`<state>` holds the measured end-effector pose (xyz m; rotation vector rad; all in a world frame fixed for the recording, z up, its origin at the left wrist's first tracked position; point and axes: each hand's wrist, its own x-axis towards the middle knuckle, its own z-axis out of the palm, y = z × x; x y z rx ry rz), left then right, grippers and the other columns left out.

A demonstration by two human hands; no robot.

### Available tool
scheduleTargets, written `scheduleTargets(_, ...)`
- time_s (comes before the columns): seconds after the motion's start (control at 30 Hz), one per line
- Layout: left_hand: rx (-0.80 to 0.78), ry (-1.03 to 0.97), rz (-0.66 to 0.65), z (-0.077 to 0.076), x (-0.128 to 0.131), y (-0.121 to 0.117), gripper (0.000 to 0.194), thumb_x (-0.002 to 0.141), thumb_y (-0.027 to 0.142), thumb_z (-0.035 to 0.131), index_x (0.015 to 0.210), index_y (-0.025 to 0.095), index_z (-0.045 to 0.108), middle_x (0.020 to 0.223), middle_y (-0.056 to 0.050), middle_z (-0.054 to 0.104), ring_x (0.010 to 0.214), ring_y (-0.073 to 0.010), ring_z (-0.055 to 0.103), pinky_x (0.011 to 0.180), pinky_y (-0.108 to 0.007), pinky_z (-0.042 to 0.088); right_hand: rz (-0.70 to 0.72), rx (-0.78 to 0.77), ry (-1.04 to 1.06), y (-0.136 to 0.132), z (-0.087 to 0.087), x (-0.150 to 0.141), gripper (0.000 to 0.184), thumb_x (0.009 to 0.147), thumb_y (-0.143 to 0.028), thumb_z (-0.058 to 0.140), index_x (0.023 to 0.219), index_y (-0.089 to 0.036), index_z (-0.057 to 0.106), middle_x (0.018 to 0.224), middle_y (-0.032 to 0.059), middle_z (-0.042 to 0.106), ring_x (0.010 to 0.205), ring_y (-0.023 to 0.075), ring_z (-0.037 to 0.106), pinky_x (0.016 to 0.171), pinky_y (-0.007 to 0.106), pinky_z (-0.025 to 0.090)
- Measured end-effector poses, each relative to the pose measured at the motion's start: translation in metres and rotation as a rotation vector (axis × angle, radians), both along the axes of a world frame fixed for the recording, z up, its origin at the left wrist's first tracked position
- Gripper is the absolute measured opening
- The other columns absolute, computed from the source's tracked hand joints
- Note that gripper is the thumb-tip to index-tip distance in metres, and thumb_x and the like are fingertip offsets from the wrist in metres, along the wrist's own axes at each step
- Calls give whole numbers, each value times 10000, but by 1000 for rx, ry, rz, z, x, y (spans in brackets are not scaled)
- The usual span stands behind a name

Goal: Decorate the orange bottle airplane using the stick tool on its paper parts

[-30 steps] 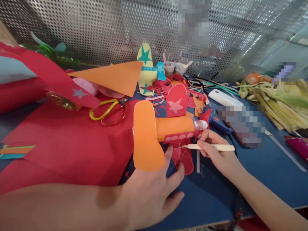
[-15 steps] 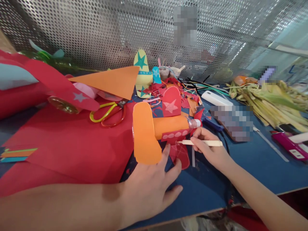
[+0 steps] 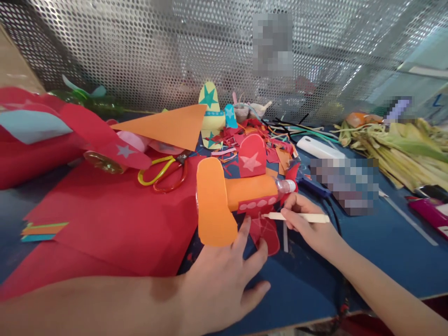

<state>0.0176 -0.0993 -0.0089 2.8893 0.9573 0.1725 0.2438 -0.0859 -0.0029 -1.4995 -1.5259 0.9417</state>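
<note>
Head view: my right hand [image 3: 310,226] has its fingers pinched on the pen [image 3: 297,217], its tip at the star outline on the near red wing [image 3: 268,235], right of the lower centre of the frame. My left hand [image 3: 224,275] has its fingers spread apart, fingertips on that wing. The bottle plane [image 3: 254,190] lies mid-frame, its orange tail [image 3: 214,205] just above my left hand. Scissors [image 3: 163,173] rest on red paper [image 3: 129,224] left of the tail.

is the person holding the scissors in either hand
No, the scissors lie on the red sheet, while the right hand holds a pale pen.
</note>
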Motion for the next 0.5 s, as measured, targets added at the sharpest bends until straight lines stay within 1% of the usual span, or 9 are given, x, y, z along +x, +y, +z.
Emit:
scheduleTargets(0.2,33,10,-18,1,-1,2,494,920,519,403,1354,291,464,1421,-219,406,969,-348,628,736,-498,530,16,27,-34,2,2,-2,193,816,-299,534,673,-222,429,534,-65,437,475,99,390,469,234,318)
scheduleTargets(0.33,59,2,-14,1,-2,2,493,917,524,407,1352,300,472,1419,-209,408,988,-356,622,762,-526,523,14,38,-22,2,1,-2,196,813,-292,542,669,-223,429,525,-65,444,472,100,391,467,234,315)
scheduleTargets(0.5,39,16,-19,3,0,3,487,917,516,404,1347,299,474,1426,-214,394,974,-361,627,745,-530,529,29,36,5,2,0,-1,188,816,-298,541,679,-223,435,523,-63,469,466,101,411,471,237,322)
